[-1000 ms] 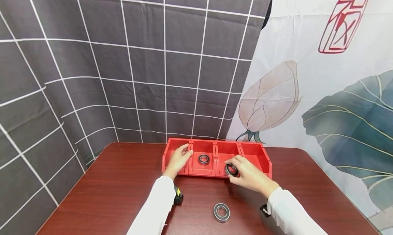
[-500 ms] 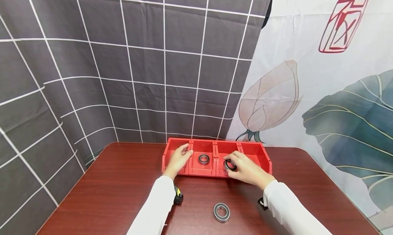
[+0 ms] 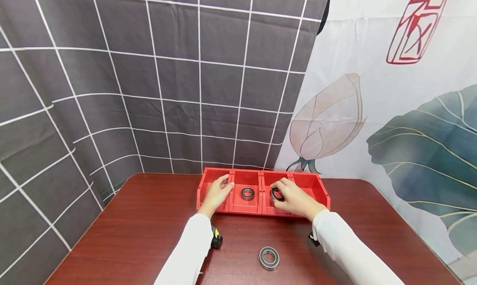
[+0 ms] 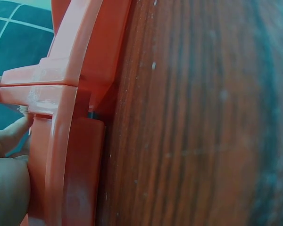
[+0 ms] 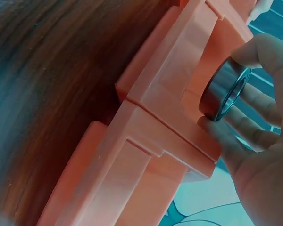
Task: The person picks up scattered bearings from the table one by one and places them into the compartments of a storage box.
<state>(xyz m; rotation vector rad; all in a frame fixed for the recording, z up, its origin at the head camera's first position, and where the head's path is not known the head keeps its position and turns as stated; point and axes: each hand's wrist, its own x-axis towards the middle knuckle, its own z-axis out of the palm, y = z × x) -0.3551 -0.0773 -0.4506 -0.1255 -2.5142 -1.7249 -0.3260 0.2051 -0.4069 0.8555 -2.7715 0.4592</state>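
My right hand (image 3: 296, 197) pinches a ball bearing (image 5: 225, 89) between thumb and fingers, holding it in the third compartment of the red bin row (image 3: 245, 213). In the right wrist view the ring is tilted and its black seal faces the palm. My left hand (image 3: 216, 194) grips the wall between the first and second compartments, thumb on one side and fingers on the other. A second bearing (image 3: 247, 193) lies flat in the second compartment. The third bearing (image 3: 269, 258) lies on the table in front of the bins.
The bins stand near the back of a dark red wooden table (image 3: 149, 227). A grey checked cloth (image 3: 179, 90) and a white floral cloth (image 3: 335, 70) hang behind it. The fourth compartment (image 3: 311, 185) is right of my right hand.
My right hand has moved left and farther back with its bearing, lowering it into the third compartment. The left hand and the other two bearings have stayed put.
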